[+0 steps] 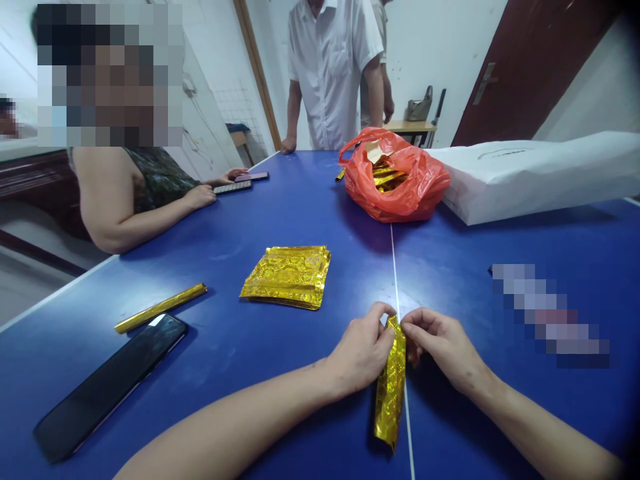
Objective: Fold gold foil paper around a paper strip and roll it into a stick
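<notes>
Between my two hands lies a strip of shiny gold foil paper [391, 393], folded lengthwise and pointing toward me along the table's white line. My left hand [361, 348] pinches its far end from the left, thumb on top. From the right, my right hand [440, 343] has thumb and index finger closed at the same far end; its other fingers are curled and partly hidden. A stack of flat gold foil sheets [287, 277] rests beyond my left hand. Farther left is a thin rolled gold tube [161, 308].
A black phone [110, 387] lies at left on the blue table [225, 227]. Toward the back stand a red plastic bag [400, 193] holding gold pieces and a large white bag [540, 177]. One person [115, 200] sits at left with hands near a phone; another [330, 73] stands behind the table.
</notes>
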The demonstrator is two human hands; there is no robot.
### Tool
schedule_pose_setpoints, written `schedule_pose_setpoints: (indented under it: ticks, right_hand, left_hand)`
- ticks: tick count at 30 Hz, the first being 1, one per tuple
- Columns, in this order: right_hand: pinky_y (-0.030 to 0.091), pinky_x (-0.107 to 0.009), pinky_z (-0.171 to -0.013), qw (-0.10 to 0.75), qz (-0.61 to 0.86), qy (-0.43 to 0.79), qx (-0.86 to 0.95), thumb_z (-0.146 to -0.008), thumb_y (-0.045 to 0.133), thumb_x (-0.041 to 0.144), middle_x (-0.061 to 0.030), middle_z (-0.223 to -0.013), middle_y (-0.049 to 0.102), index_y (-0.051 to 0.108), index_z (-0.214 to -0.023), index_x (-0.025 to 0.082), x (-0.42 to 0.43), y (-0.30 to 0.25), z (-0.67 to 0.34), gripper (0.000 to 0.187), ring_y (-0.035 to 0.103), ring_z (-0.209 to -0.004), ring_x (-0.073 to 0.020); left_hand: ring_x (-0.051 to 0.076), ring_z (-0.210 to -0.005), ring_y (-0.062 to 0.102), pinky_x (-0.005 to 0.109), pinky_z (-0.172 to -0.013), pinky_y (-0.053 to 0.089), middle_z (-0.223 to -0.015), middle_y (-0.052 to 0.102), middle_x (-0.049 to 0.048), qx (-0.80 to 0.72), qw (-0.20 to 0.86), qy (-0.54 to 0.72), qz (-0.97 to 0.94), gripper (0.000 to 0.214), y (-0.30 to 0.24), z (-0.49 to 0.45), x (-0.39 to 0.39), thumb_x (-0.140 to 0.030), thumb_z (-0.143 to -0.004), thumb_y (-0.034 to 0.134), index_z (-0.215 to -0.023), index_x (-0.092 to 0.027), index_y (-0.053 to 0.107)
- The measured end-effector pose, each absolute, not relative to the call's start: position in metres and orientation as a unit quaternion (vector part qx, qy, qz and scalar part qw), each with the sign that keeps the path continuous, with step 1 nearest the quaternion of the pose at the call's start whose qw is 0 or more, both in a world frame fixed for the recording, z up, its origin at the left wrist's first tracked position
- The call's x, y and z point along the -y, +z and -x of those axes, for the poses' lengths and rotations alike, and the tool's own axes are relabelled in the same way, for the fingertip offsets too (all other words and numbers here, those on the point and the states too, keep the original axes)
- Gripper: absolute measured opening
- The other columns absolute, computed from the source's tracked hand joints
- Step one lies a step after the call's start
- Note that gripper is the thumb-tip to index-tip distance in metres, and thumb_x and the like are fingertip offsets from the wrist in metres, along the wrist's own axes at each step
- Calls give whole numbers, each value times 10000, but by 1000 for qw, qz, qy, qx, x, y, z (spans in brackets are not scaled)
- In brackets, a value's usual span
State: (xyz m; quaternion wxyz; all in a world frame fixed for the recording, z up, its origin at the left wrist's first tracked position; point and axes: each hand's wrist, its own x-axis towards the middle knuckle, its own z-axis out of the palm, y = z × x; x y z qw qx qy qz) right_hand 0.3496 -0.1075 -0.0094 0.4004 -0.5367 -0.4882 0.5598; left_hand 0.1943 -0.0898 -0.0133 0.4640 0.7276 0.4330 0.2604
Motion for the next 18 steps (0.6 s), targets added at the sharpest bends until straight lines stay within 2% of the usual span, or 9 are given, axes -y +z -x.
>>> schedule_pose_setpoints:
  ticks: [4,12,18]
  right_hand:
    - [432,-250,-428,390,538,552,504,-694,590,388,49,-493,527,526,-688,186,108,-9,-349,212,504,-416,-102]
    - [429,-250,-414,385,548,551,498,-694,572,349,53,-489,509,524,-677,190,108,-11,-349,168,496,-407,-102]
    - [428,-239,-410,382,543,550,507,-714,572,340,56,-494,506,527,-679,186,109,-12,-349,164,497,-409,-95]
  left_hand:
    - [105,-504,438,233,-495,321,-617,508,-25,-432,464,263,-727,193,-14,-194,89,-251,-858,377,-995,-174,488]
    - [108,-511,441,238,-501,324,-632,518,-13,-433,467,267,-724,195,-14,-194,89,-239,-857,380,-1006,-164,482]
    - [145,-568,496,261,-550,374,-635,546,0,-454,419,234,-750,206,-12,-195,90,-246,-859,385,-1022,-180,493]
